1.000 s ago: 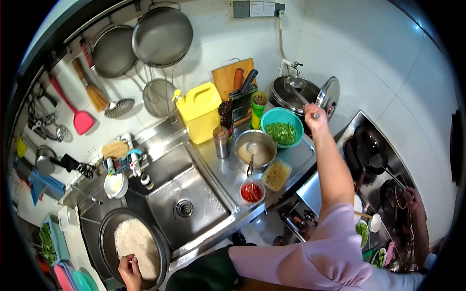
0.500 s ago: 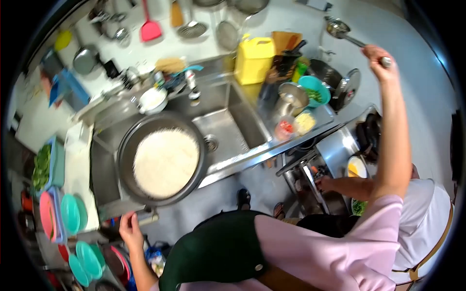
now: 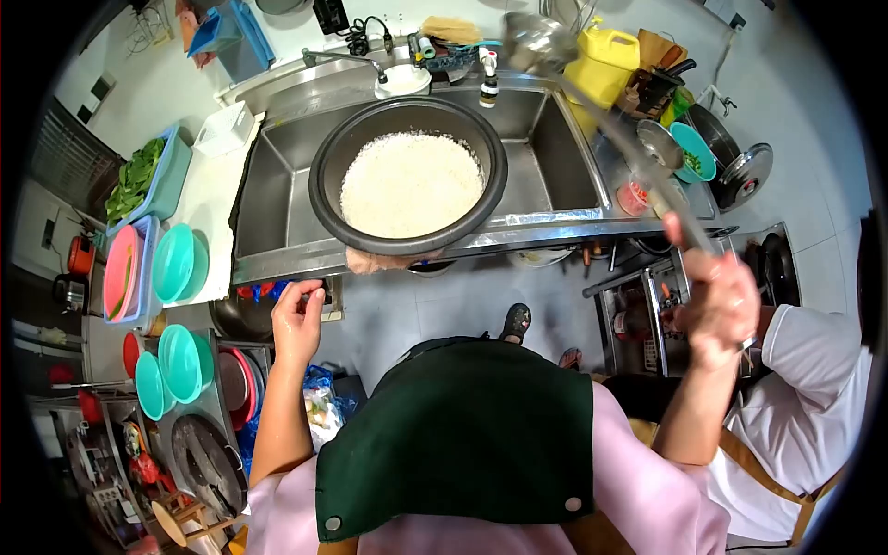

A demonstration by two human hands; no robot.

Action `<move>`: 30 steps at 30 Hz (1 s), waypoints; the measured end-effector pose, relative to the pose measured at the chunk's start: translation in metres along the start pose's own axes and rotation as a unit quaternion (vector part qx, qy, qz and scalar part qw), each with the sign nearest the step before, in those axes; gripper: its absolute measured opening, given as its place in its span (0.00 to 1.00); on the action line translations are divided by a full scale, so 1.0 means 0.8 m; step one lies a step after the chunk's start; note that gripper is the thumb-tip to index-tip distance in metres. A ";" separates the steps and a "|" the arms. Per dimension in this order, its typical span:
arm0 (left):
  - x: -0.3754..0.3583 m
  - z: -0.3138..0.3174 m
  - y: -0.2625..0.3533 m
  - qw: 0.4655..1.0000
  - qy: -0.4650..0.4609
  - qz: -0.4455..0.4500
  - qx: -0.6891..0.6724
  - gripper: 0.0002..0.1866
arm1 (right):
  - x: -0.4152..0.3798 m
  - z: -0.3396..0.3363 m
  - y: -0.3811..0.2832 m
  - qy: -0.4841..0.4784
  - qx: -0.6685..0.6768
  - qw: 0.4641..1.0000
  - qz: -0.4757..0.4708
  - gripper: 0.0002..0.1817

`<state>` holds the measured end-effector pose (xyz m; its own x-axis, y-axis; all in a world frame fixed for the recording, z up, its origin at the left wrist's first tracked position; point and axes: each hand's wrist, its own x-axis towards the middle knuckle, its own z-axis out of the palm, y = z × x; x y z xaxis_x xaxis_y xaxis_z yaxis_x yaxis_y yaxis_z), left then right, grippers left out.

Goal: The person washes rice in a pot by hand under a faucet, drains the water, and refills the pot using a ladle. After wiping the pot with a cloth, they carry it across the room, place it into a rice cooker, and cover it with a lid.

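Observation:
My right hand [image 3: 717, 301] is closed around the handle of a long metal ladle [image 3: 638, 148]. The ladle is smeared by motion and reaches up and left, its bowl over the back of the counter. Loosely bent and holding nothing, my left hand [image 3: 298, 319] hangs in front of the sink edge, below and left of a big dark pot [image 3: 319, 190]. White rice-like grains [image 3: 412, 185] cover the inside of this pot. It rests over the double steel sink [image 3: 277, 199], with a pale, crumpled cloth-like thing [image 3: 388, 261] beneath its front rim.
A yellow jug [image 3: 601, 65], a turquoise bowl [image 3: 694, 153] and a container of red pieces [image 3: 634, 197] stand right of the sink. On the left are a bin of greens [image 3: 139, 180] and turquoise bowls [image 3: 180, 264]. A co-worker in white [image 3: 800, 407] is close on my right.
My right hand has come down from high on the right, and the ladle has swung left. My view has turned, so the pot sits nearer the middle. My left hand remains empty.

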<state>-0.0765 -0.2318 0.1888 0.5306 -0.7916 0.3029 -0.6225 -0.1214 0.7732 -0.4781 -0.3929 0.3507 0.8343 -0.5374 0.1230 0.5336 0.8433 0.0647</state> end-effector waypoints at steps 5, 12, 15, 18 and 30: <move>-0.011 0.000 -0.002 0.999 -0.028 -0.010 0.012 0.05 | -0.006 -0.049 0.052 0.082 0.015 0.996 0.041 0.29; -0.028 0.001 -0.021 0.998 -0.036 -0.051 0.018 0.05 | -0.013 -0.060 0.061 0.193 -0.235 0.949 0.081 0.29; -0.031 0.005 -0.027 0.997 -0.038 -0.062 0.021 0.06 | -0.014 -0.056 0.059 0.240 -0.397 0.883 0.069 0.32; -0.029 0.013 -0.034 0.997 -0.050 -0.062 0.020 0.06 | -0.020 -0.056 0.049 0.260 -0.512 0.816 0.061 0.40; 0.022 0.046 -0.029 0.998 0.014 -0.057 -0.016 0.04 | -0.039 -0.040 0.038 0.265 -0.720 0.635 -0.088 0.39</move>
<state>-0.0734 -0.2651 0.1556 0.6135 -0.7563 0.2270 -0.5380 -0.1898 0.8213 -0.4838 -0.3511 0.3171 0.4689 -0.8727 -0.1358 -0.1207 0.0890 -0.9887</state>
